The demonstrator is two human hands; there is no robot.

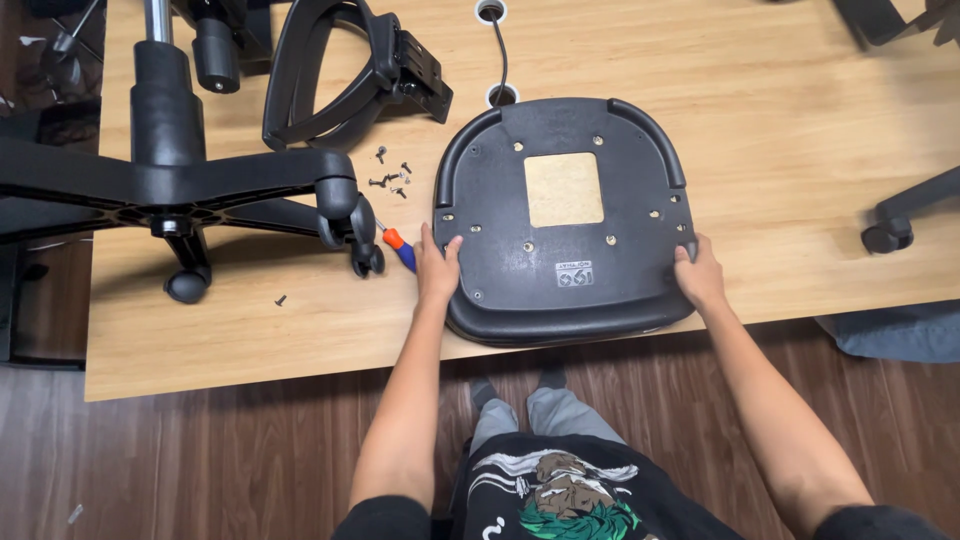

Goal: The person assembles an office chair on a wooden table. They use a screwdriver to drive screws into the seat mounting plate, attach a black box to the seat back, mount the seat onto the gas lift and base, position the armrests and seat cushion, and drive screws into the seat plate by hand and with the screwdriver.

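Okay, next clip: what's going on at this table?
A person stands at a wooden table with an office chair in parts. Both hands grip an upturned black seat pan: the left hand on its left edge, the right hand on its right. The wheeled base lies to the left, with loose screws, a screwdriver and an armrest frame nearby.

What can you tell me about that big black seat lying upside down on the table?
The chair seat lies underside up on the wooden table, its near edge overhanging the table's front. The shell looks like black plastic, rounded, with a raised rim, several screw holes, a square pale wooden patch in the middle and a small label near the front. The left hand grips its left edge and the right hand its right edge.
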